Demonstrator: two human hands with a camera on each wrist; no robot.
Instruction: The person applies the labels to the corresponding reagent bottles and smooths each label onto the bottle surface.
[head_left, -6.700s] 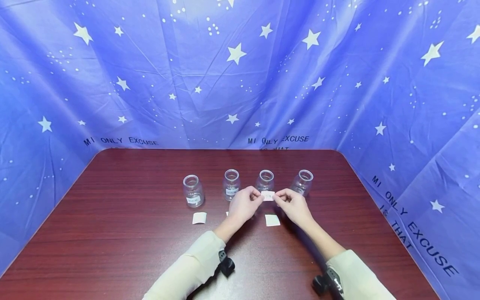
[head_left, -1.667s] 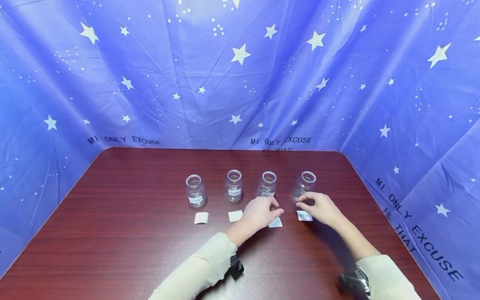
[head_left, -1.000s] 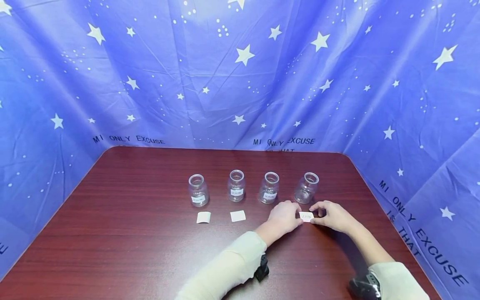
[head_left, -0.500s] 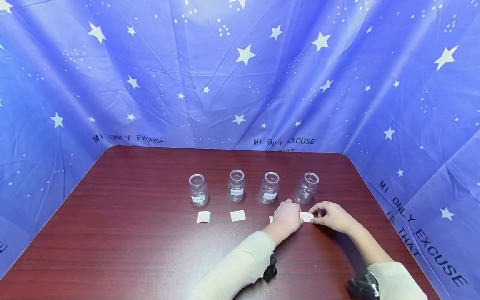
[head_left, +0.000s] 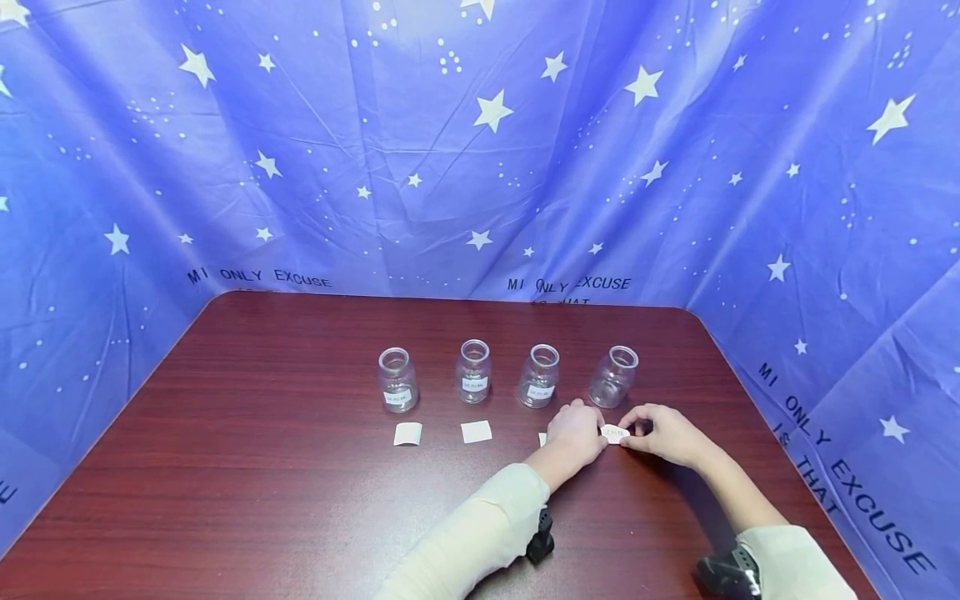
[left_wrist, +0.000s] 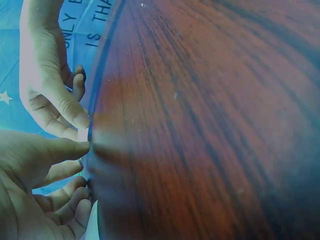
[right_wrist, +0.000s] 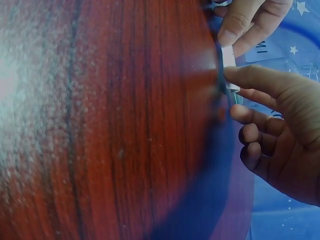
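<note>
Just in front of the rightmost glass jar (head_left: 609,390), both hands hold a small white printed label (head_left: 615,434). My left hand (head_left: 573,435) pinches its left end between thumb and fingers, and my right hand (head_left: 670,434) pinches the right end. The label bows slightly upward in the head view. Seen from the right wrist, the label (right_wrist: 228,56) spans the gap between the two thumbs. No label shows on the rightmost jar. The jar beside it (head_left: 542,371) carries a white printed label low on its front.
Two more labelled jars, one in the middle (head_left: 472,367) and one at the left (head_left: 395,379), continue the row. White paper pieces lie before them, one curled (head_left: 408,434), one flat (head_left: 476,432). Another piece (head_left: 542,438) is mostly behind my left hand. A starry blue curtain (head_left: 420,167) surrounds the brown table (head_left: 262,467).
Earlier both hands held a label before the third jar, which now bears one. Both hands have moved right and taken the label lying before the rightmost jar. Lately that label bends more.
</note>
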